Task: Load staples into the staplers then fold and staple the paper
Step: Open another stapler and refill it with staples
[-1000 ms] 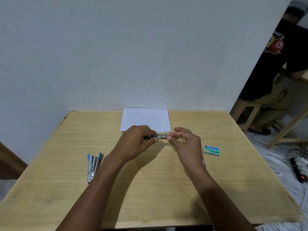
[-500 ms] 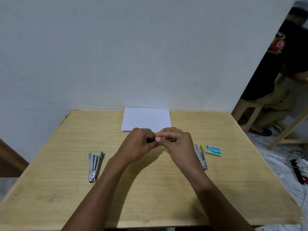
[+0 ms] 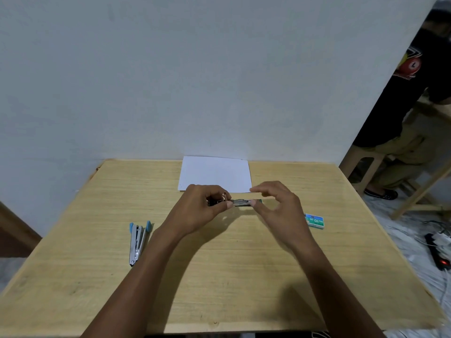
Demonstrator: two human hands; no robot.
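My left hand (image 3: 202, 208) grips a small metal stapler (image 3: 241, 203) just above the middle of the wooden table (image 3: 219, 284). Its green end points right. My right hand (image 3: 278, 206) is beside it, with the thumb tip touching the stapler's right end and the fingers arched loosely above, apart from it. A white sheet of paper (image 3: 216, 174) lies flat at the table's far edge, behind both hands. A blue-tipped stapler (image 3: 138, 242) lies opened on the table at the left. A green and blue staple box (image 3: 314, 220) sits to the right of my right hand.
A white wall stands right behind the table. Off the table's right side a person (image 3: 395, 113) sits on a wooden stool. A power strip (image 3: 436, 254) and cables lie on the floor there.
My hands were pressed together over the stapler; now my right hand has drawn to the right and its fingers have lifted. My right forearm now hides the stapler that lay near the staple box.
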